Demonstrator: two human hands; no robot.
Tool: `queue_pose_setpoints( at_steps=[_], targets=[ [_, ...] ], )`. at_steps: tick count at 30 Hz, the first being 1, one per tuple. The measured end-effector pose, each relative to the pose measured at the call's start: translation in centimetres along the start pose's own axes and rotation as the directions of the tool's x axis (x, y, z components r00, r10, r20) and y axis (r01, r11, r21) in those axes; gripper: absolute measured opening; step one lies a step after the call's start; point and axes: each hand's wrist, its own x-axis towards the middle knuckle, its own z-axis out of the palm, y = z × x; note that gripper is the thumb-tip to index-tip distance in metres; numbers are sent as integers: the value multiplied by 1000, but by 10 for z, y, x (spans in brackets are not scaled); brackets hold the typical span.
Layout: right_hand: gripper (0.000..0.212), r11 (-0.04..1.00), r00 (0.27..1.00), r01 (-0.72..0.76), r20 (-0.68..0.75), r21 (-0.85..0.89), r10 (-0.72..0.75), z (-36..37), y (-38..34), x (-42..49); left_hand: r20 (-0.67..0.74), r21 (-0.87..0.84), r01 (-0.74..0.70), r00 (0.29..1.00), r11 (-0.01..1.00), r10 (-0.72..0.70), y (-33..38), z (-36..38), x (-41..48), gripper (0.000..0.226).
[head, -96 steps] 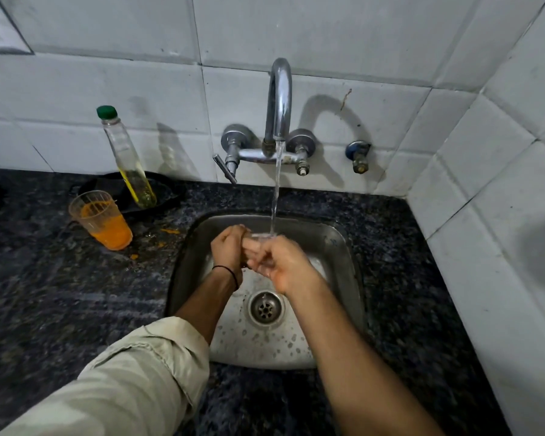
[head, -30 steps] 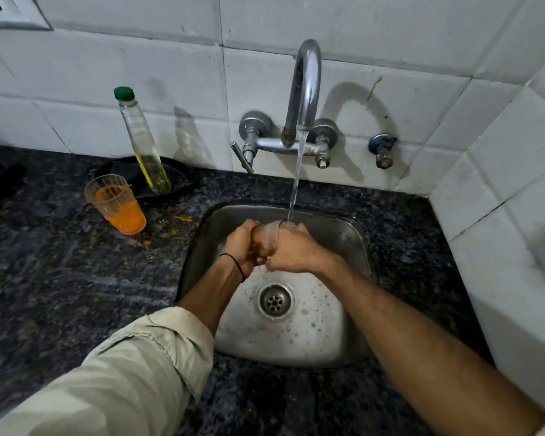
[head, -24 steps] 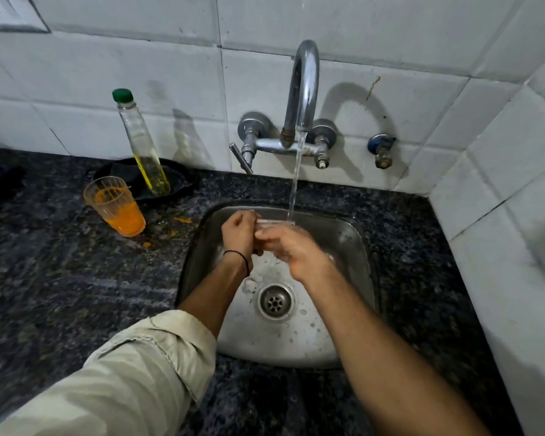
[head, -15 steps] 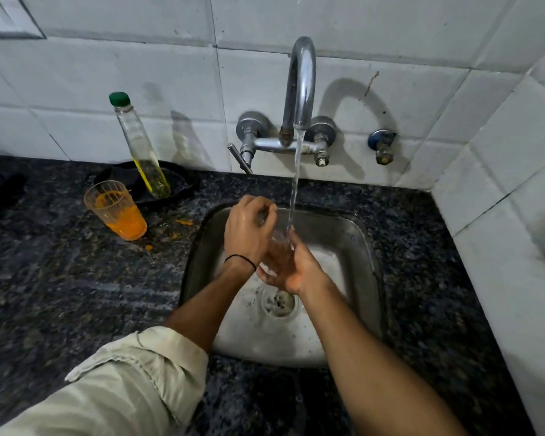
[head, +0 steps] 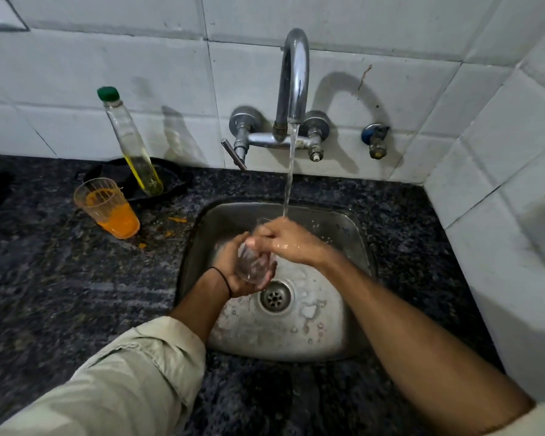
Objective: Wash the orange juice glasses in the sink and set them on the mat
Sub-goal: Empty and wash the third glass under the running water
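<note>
A clear glass (head: 253, 262) is held over the steel sink (head: 343, 228), under the running water from the tap (head: 293, 77). My left hand (head: 233, 269) cups it from below and the left. My right hand (head: 288, 242) covers its rim, fingers at or inside the mouth, and the stream lands on that hand. Much of the glass is hidden by both hands. A second glass (head: 107, 207), part full of orange juice, stands on the dark counter left of the sink. A black mat (head: 170, 179) lies behind it against the wall.
A slim bottle (head: 129, 143) with a green cap and yellow liquid leans on the black mat. Orange drips (head: 177, 219) spot the counter near the sink's left rim. A white tiled wall closes the right side. The sink drain (head: 275, 296) sits below the hands.
My left hand dropped from above the glass to underneath it, and my right hand rose from below to cover the rim. The glass stays under the stream.
</note>
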Motion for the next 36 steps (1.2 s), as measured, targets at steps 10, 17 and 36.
queue_pose_setpoints(
  at_steps=[10, 17, 36],
  targets=[
    [40, 949, 950, -301, -60, 89, 307, -1, -9, 4, 56, 98, -391, 920, 915, 387, -20, 27, 6, 38],
    [18, 820, 968, 55, 231, -570, 96, -37, -31, -12, 228, 70, -167, 962, 983, 147, -9, 20, -3, 37],
    [19, 950, 1000, -31, -15, -310, 28, -31, -23, -22, 194, 106, -340, 929, 934, 316, -9, 43, 1, 35]
  ],
)
